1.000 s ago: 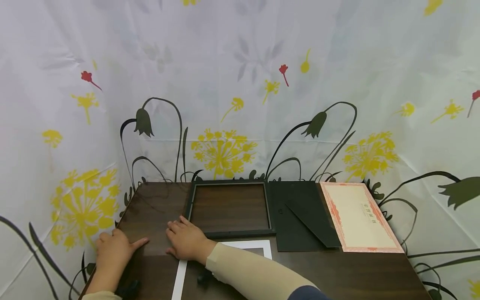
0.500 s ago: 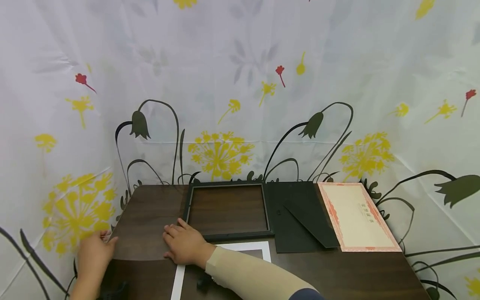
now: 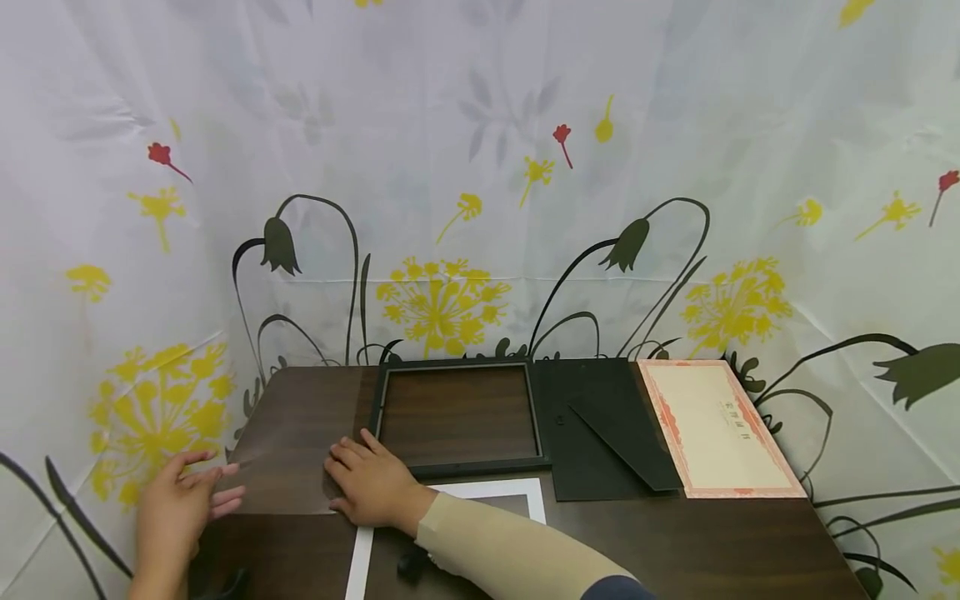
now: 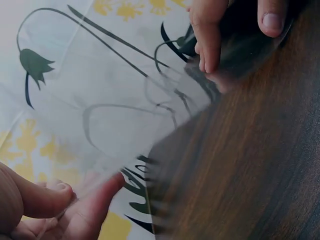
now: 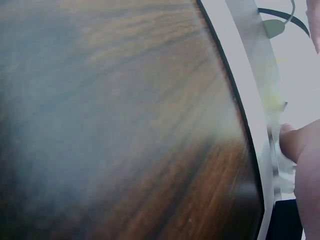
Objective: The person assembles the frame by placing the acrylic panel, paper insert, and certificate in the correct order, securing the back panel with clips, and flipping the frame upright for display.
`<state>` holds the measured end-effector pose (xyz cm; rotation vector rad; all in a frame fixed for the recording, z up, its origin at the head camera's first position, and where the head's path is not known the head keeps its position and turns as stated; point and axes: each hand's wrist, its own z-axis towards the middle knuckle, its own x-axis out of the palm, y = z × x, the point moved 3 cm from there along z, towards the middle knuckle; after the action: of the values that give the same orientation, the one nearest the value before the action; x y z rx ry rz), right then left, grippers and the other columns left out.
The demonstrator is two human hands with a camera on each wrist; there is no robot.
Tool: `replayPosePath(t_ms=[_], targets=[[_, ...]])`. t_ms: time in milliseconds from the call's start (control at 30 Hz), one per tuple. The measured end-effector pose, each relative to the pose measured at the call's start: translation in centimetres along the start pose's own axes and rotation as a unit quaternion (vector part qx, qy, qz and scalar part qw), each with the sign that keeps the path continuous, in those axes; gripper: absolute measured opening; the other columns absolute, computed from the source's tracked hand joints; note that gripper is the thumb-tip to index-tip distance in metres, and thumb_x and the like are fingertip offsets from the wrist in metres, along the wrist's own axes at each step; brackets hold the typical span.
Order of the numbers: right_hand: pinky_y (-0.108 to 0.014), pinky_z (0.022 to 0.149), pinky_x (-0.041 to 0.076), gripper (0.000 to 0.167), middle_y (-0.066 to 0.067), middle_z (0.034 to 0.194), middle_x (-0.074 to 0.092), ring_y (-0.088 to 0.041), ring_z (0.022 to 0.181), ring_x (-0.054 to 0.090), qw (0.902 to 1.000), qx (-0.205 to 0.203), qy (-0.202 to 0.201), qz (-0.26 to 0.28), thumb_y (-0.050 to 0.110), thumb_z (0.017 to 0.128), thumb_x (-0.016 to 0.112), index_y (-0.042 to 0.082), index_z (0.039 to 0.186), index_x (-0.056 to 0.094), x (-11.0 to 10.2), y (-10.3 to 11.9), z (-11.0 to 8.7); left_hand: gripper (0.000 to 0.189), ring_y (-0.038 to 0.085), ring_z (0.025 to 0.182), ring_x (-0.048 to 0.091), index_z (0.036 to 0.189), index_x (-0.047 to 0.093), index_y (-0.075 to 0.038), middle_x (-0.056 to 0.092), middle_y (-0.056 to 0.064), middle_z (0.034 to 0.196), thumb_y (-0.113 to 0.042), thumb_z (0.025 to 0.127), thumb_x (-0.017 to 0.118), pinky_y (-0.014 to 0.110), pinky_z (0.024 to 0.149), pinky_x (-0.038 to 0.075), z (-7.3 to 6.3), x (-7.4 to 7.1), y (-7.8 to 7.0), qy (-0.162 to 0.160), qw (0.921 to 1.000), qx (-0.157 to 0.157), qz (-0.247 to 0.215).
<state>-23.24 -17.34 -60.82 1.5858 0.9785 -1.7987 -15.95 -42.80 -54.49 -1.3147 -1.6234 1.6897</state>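
Observation:
My left hand (image 3: 180,504), at the table's left edge, pinches the rim of a clear plastic sheet (image 3: 288,462). In the left wrist view its thumb (image 4: 47,197) lies over the sheet's edge, and the fingers show beneath. That side of the sheet is lifted; the rest lies on the dark wood table. My right hand (image 3: 375,483) rests with extended fingers on the sheet's right side, over the upper left corner of a white-bordered mat (image 3: 358,567). Just beyond it lies a black picture frame (image 3: 480,468), through which the wood shows.
Right of the frame lies a black backing board (image 3: 570,475) with its stand leg (image 3: 626,450). A cream certificate (image 3: 716,433) with a red border is at the far right. A patterned curtain (image 3: 465,167) hangs behind the table. A small dark object (image 3: 411,564) sits below the right wrist.
My left hand has shifted left from the tabletop to the sheet's outer edge and taken hold of it, then turned slightly. My right hand has stayed almost in place.

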Motion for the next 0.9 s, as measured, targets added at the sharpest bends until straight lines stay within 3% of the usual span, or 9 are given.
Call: replayPosePath(t_ms=[200,433,533,700,800,900], targets=[[-0.042,0.138,0.013,0.065,0.006,0.177,0.035,-0.013,0.168,0.024,0.9986,-0.003,-0.031,0.044,0.066,0.112,0.039,0.032,0.168,0.042,0.4,-0.7,-0.3,0.028,0.017,0.061,0.079,0.139,0.054,-0.002,0.074,-0.025,0.079,-0.005,0.111,0.058,0.033,0.06,0.064,-1.2,-0.4,-0.4,-0.018,0.9992,0.011,-0.036],[-0.044,0.138,0.017,0.062,0.001,0.176,0.037,-0.018,0.168,0.027,0.9917,0.008,-0.104,0.076,0.059,0.115,0.041,0.026,0.167,0.044,-0.5,-1.8,-0.4,0.024,0.017,0.06,0.079,0.123,0.063,-0.018,0.08,-0.016,0.084,0.0,0.108,0.062,0.032,0.057,0.063,-1.9,-0.8,-1.1,0.005,0.9894,0.037,-0.14],[-0.045,0.137,0.02,0.061,-0.001,0.175,0.041,-0.02,0.167,0.031,0.9854,0.022,-0.145,0.088,0.056,0.115,0.044,0.022,0.166,0.046,-1.2,-2.5,-0.7,0.026,0.02,0.062,0.08,0.119,0.068,-0.021,0.083,-0.01,0.088,0.002,0.107,0.065,0.031,0.058,0.062,-2.3,-0.9,-1.5,0.037,0.9814,0.067,-0.176],[-0.048,0.135,0.026,0.063,-0.006,0.174,0.041,-0.024,0.165,0.035,0.9737,0.057,-0.184,0.122,0.052,0.114,0.05,0.017,0.167,0.045,-2.5,-4.3,-1.1,0.03,0.023,0.068,0.082,0.119,0.072,-0.021,0.085,-0.001,0.096,0.005,0.107,0.063,0.033,0.06,0.063,-2.6,-0.6,-2.0,0.128,0.9635,0.104,-0.211],[-0.05,0.133,0.031,0.064,-0.011,0.174,0.039,-0.028,0.164,0.037,0.9652,0.081,-0.203,0.144,0.049,0.114,0.054,0.014,0.167,0.044,-3.1,-5.7,-1.3,0.036,0.025,0.071,0.082,0.121,0.072,-0.021,0.085,0.001,0.1,0.009,0.106,0.06,0.036,0.061,0.064,-2.6,-0.4,-2.2,0.177,0.9547,0.107,-0.214],[-0.049,0.132,0.034,0.065,-0.016,0.174,0.039,-0.03,0.163,0.037,0.957,0.107,-0.22,0.156,0.046,0.113,0.056,0.01,0.166,0.044,-3.3,-7.0,-1.6,0.039,0.026,0.073,0.083,0.122,0.073,-0.025,0.085,0.0,0.102,0.009,0.107,0.06,0.037,0.063,0.065,-2.6,-0.3,-2.2,0.209,0.9553,0.093,-0.188]])
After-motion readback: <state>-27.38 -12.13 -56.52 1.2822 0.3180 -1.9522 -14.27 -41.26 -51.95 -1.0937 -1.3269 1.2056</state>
